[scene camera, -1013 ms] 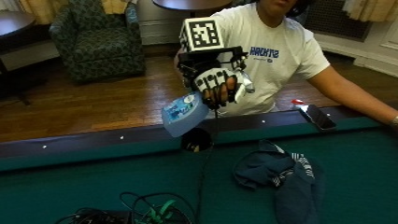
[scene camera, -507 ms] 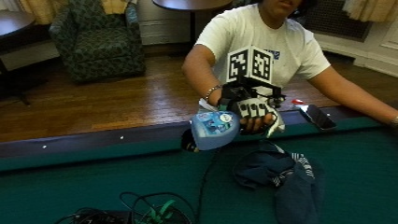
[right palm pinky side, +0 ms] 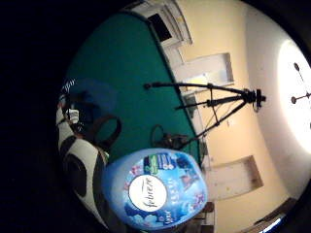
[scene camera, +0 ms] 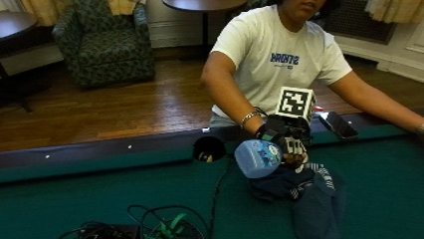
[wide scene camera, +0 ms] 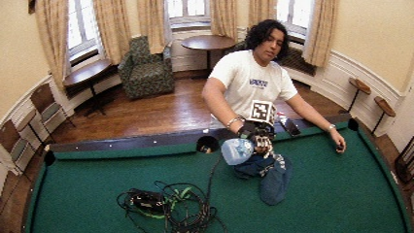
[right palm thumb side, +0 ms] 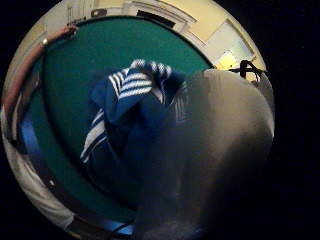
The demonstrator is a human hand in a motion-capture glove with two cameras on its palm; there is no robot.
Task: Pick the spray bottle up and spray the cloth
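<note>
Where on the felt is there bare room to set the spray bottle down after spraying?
Bare felt lies between the side pocket and the cloth, and widely beyond the cloth toward the far rail. The cable tangle crowds the middle. The right hand holds the spray bottle over the cloth.

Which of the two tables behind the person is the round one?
The small table by the window, directly behind the person. It has a round top; the other table is long and runs along the curved wall.
</note>
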